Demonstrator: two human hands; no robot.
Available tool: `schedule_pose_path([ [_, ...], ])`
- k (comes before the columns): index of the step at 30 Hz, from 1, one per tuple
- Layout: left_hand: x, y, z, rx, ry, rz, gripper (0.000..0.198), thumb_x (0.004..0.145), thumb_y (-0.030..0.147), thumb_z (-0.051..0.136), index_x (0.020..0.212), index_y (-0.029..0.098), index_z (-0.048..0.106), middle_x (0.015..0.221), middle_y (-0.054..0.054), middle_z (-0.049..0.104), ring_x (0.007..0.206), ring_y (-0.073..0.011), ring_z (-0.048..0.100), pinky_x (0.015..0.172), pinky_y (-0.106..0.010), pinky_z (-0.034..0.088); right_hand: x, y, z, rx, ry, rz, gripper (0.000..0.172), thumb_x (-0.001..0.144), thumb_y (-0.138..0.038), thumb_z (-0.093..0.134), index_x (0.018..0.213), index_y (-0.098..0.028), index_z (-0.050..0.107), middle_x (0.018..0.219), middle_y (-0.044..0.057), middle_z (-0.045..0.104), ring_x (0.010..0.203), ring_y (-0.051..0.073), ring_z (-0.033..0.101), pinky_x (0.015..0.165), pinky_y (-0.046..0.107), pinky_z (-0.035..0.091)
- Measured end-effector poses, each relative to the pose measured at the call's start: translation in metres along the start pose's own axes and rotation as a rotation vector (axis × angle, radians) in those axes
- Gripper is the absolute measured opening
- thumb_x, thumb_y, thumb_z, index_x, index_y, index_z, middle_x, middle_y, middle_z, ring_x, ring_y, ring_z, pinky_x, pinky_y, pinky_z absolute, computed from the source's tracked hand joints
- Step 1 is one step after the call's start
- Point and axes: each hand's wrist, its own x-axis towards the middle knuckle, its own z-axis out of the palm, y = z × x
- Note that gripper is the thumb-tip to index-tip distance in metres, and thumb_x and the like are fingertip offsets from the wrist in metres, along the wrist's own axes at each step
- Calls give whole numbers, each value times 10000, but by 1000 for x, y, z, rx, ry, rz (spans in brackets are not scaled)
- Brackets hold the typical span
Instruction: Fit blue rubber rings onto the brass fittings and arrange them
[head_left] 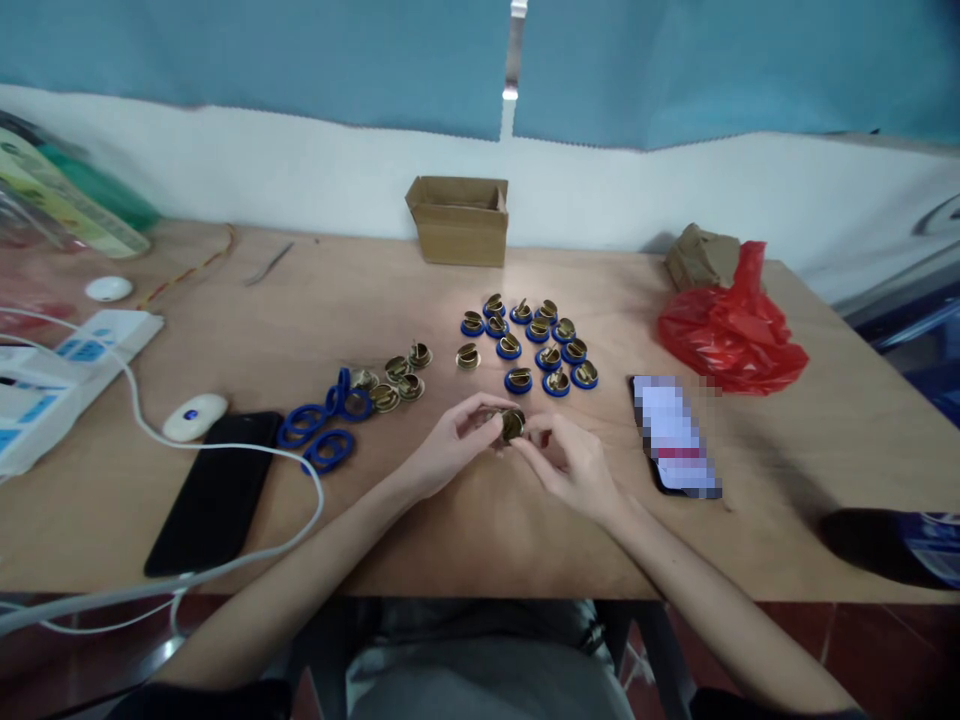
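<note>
Near the front of the table, my left hand (471,432) pinches a round brass-coloured metal piece (513,425) between thumb and fingers. My right hand (568,458) is closed on the same piece from the other side; the fingers partly cover it. Behind the hands stand several similar metal pieces (556,381) with tilted flaps, each in a blue ring. One piece without a blue ring (468,356) sits just left of that group. More ringless pieces (397,385) form a cluster left of my hands, and several loose blue rings (328,450) lie beside them.
A black phone (217,495) and white cable (319,500) lie left, by a power strip (90,370). At the back are an open cardboard box (461,235) and a red plastic bag (731,335). A lit phone (675,435) and a dark bottle (885,545) lie right.
</note>
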Motion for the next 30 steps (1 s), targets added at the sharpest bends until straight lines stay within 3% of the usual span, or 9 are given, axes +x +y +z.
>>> schedule_pose_path([
  [4, 1, -4, -2, 40, 44, 12, 303, 833, 360, 764, 1066, 189, 673, 1108, -77, 702, 991, -181, 659, 850, -288, 532, 0, -4, 1, -16, -21, -72, 63, 975, -190, 558, 1030, -202, 586, 820, 26, 662, 656, 144, 600, 628, 275, 484],
  [10, 1, -9, -2, -14, 121, -23, 362, 711, 318, 868, 922, 174, 611, 1022, -39, 702, 936, -154, 664, 891, -309, 527, -3, -2, 6, -67, -65, -103, 88, 967, -202, 579, 1054, -190, 580, 767, 14, 608, 655, 147, 576, 625, 275, 482],
  [17, 0, -5, 3, -41, 118, -28, 278, 827, 370, 770, 955, 169, 626, 1008, -34, 668, 912, -145, 649, 839, -311, 568, -4, -1, 7, -39, 33, 34, 50, 972, -197, 588, 1018, -208, 572, 748, -9, 563, 600, 129, 528, 574, 258, 453],
  [22, 1, -5, 2, -24, 91, -9, 285, 851, 352, 743, 1050, 180, 634, 1054, -63, 681, 951, -171, 654, 840, -320, 571, -2, -5, 4, 24, 28, 44, 54, 969, -169, 566, 936, -211, 576, 752, -3, 550, 605, 129, 504, 569, 259, 429],
  [25, 1, -5, 2, -32, 41, 13, 337, 836, 327, 760, 1112, 196, 621, 1110, -74, 669, 984, -179, 655, 864, -324, 566, 3, -5, 0, 144, 21, 145, 102, 977, -225, 559, 878, -208, 567, 722, -8, 507, 618, 137, 491, 571, 267, 413],
  [30, -2, -4, 8, 50, -3, 46, 476, 770, 232, 813, 1170, 225, 555, 1178, -72, 661, 988, -170, 676, 886, -316, 552, 11, 1, -6, 567, -71, 483, 306, 969, -476, 568, 828, -211, 513, 655, -41, 449, 551, 115, 427, 503, 243, 366],
])
